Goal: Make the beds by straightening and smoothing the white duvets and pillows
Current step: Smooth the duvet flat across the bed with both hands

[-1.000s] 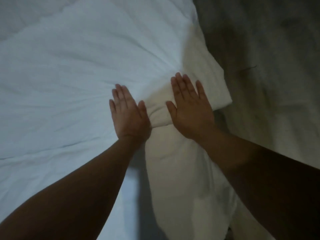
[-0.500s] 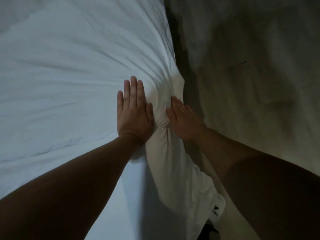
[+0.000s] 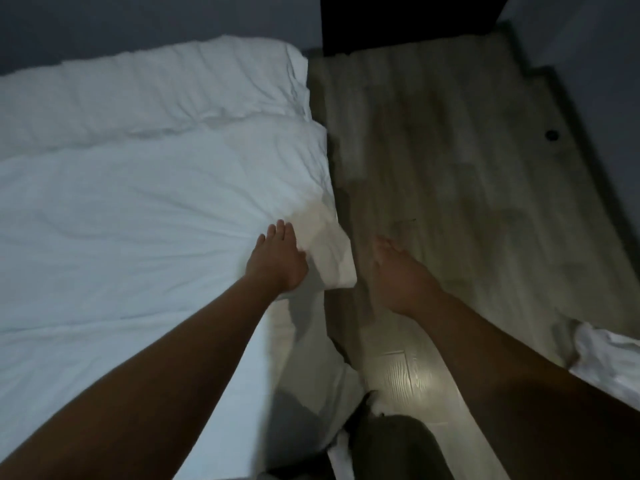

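Observation:
A white duvet (image 3: 138,220) covers the bed on the left, with creases fanning out from its right edge. A white pillow (image 3: 166,88) lies across the head of the bed at the top. My left hand (image 3: 275,263) rests flat on the duvet near the bed's right edge, fingers straight. A folded corner of the duvet (image 3: 332,258) sticks out just right of that hand. My right hand (image 3: 398,275) hangs over the floor beside the bed, fingers relaxed, holding nothing and touching nothing.
Wooden floor (image 3: 450,168) runs along the bed's right side. A dark opening (image 3: 408,22) lies at the far end of it. More white bedding (image 3: 609,362) shows at the right edge. The bed's side sheet (image 3: 311,358) hangs down below my left hand.
My right hand has lifted off the duvet's edge and moved right over the floor. My left hand stays flat on the duvet. The view has pulled back, showing the pillow and floor.

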